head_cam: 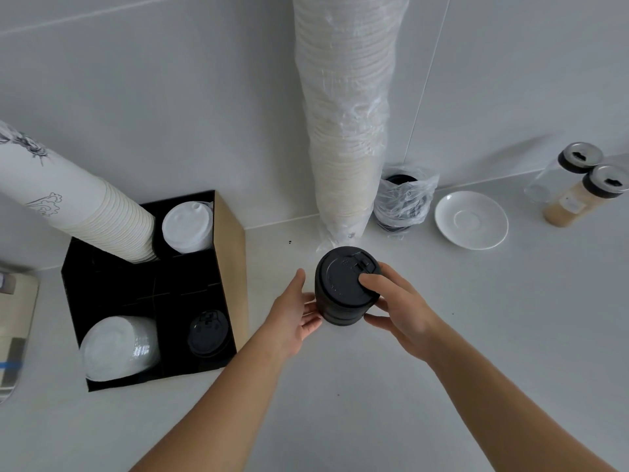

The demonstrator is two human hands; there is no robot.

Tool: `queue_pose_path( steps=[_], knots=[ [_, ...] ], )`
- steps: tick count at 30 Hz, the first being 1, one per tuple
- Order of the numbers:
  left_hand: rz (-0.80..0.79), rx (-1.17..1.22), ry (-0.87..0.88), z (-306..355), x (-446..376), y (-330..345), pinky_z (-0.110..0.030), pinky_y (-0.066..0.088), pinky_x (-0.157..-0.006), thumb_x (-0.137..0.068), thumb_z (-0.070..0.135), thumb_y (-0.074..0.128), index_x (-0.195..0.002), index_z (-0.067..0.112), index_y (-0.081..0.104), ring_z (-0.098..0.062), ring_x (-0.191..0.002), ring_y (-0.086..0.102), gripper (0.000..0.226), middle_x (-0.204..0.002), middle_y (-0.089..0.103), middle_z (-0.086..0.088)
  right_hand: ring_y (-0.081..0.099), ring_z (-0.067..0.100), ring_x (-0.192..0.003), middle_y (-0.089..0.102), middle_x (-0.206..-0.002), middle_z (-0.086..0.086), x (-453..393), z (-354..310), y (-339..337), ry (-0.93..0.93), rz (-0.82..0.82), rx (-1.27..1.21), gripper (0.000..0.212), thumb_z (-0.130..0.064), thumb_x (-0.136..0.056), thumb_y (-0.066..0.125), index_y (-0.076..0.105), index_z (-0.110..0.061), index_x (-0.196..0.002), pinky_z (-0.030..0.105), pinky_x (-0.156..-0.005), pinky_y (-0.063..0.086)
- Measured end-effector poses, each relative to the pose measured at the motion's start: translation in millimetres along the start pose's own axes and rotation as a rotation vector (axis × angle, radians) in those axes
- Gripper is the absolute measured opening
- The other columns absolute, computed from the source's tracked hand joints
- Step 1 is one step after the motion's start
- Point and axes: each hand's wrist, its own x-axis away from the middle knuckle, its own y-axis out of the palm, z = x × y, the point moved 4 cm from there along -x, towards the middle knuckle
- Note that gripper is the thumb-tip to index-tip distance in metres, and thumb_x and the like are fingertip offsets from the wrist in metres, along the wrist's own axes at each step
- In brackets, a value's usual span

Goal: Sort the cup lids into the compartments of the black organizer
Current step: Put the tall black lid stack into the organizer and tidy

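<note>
Both grips hold a stack of black lids (pixel 342 284) just right of the black organizer (pixel 112 284).
The right grip (pixel 398 308) clasps the stack, thumb on the top lid and fingers curled round its side; the left grip (pixel 296 311) lies flat-fingered against the opposite side, low over the table (pixel 340 386). In the organizer, more black lids (pixel 207 332) fill the front-right compartment, and white lids (pixel 115 349) the front-left.

wrapped cup stack (pixel 345 114): top cut off | printed cup stack (pixel 78 202): left end cut off | bagged black lids (pixel 403 199): count unclear
</note>
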Motion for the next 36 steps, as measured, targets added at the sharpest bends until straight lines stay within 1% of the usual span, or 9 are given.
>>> queue_pose_path(
  steps=[2, 5, 10, 15, 18, 25, 29, 31, 36],
  knots=[
    [0.001, 0.047, -0.002, -6, 7, -8, -0.036, 0.051, -0.086, -0.09, 0.057, 0.054, -0.122, -0.002, 0.058, -0.025, -0.097, 0.065, 0.067, -0.111, 0.065, -0.019, 0.059, 0.011, -0.12, 0.071, -0.12, -0.015, 7, -3, 4, -0.016, -0.011, 0.011, 0.026, -0.03, -0.096, 0.057, 0.066, -0.039, -0.118, 0.039, -0.097, 0.045],
    [-0.006, 0.112, 0.015, -15, 24, -19, -0.036, 0.052, -0.084, -0.09, 0.054, 0.057, -0.12, -0.001, 0.059, -0.026, -0.098, 0.066, 0.062, -0.111, 0.066, -0.02, 0.06, 0.008, -0.117, 0.072, -0.115, -0.017, 19, -6, 13, -0.033, -0.029, 0.034, 0.023, -0.032, -0.097, 0.055, 0.068, -0.041, -0.113, 0.037, -0.096, 0.045],
    [0.0, 0.202, 0.044, -30, 50, -39, -0.037, 0.053, -0.09, -0.089, 0.049, 0.061, -0.116, 0.0, 0.063, -0.026, -0.099, 0.066, 0.057, -0.109, 0.068, -0.019, 0.059, 0.014, -0.121, 0.07, -0.12, -0.012, 39, -7, 32, -0.051, -0.042, 0.066, 0.022, -0.033, -0.097, 0.055, 0.066, -0.035, -0.116, 0.041, -0.1, 0.044],
    [-0.001, 0.315, 0.072, -45, 79, -68, -0.038, 0.052, -0.093, -0.09, 0.046, 0.06, -0.114, -0.002, 0.063, -0.028, -0.102, 0.065, 0.054, -0.11, 0.066, -0.02, 0.063, 0.016, -0.117, 0.077, -0.104, -0.015, 55, -8, 55, -0.058, -0.081, 0.103, 0.021, -0.034, -0.097, 0.055, 0.072, -0.031, -0.108, 0.042, -0.1, 0.046],
    [0.0, 0.382, 0.091, -52, 92, -87, -0.038, 0.052, -0.094, -0.092, 0.045, 0.058, -0.116, -0.003, 0.063, -0.03, -0.105, 0.065, 0.053, -0.112, 0.067, -0.02, 0.062, 0.015, -0.118, 0.078, -0.101, -0.017, 63, -10, 75, -0.061, -0.116, 0.135, 0.021, -0.036, -0.097, 0.054, 0.073, -0.031, -0.105, 0.046, -0.103, 0.045],
    [-0.015, 0.523, 0.129, -54, 112, -129, -0.038, 0.051, -0.093, -0.094, 0.043, 0.056, -0.117, -0.004, 0.061, -0.029, -0.106, 0.064, 0.053, -0.112, 0.067, -0.02, 0.064, 0.015, -0.114, 0.077, -0.107, -0.013, 72, -17, 122, -0.094, -0.138, 0.232, 0.023, -0.04, -0.096, 0.056, 0.072, -0.029, -0.109, 0.051, -0.104, 0.047],
    [-0.028, 0.55, 0.152, -52, 118, -151, -0.039, 0.05, -0.097, -0.093, 0.043, 0.058, -0.118, -0.003, 0.062, -0.029, -0.107, 0.064, 0.053, -0.113, 0.068, -0.02, 0.063, 0.021, -0.116, 0.071, -0.117, -0.004, 72, -14, 146, -0.105, -0.135, 0.29, 0.029, -0.041, -0.094, 0.059, 0.065, -0.022, -0.115, 0.055, -0.106, 0.045],
    [-0.038, 0.545, 0.162, -51, 119, -163, -0.039, 0.049, -0.1, -0.092, 0.045, 0.058, -0.118, -0.002, 0.063, -0.028, -0.108, 0.064, 0.054, -0.114, 0.067, -0.019, 0.062, 0.022, -0.117, 0.069, -0.119, -0.002, 71, -12, 158, -0.099, -0.14, 0.304, 0.029, -0.04, -0.094, 0.059, 0.063, -0.02, -0.114, 0.055, -0.106, 0.045],
    [-0.089, 0.502, 0.188, -47, 120, -189, -0.04, 0.039, -0.111, -0.094, 0.05, 0.051, -0.123, 0.002, 0.062, -0.024, -0.114, 0.059, 0.057, -0.114, 0.067, -0.012, 0.065, 0.022, -0.112, 0.07, -0.118, -0.001, 64, -14, 182, -0.11, -0.138, 0.333, 0.026, -0.039, -0.093, 0.06, 0.069, -0.02, -0.108, 0.051, -0.105, 0.048]
  ],
)
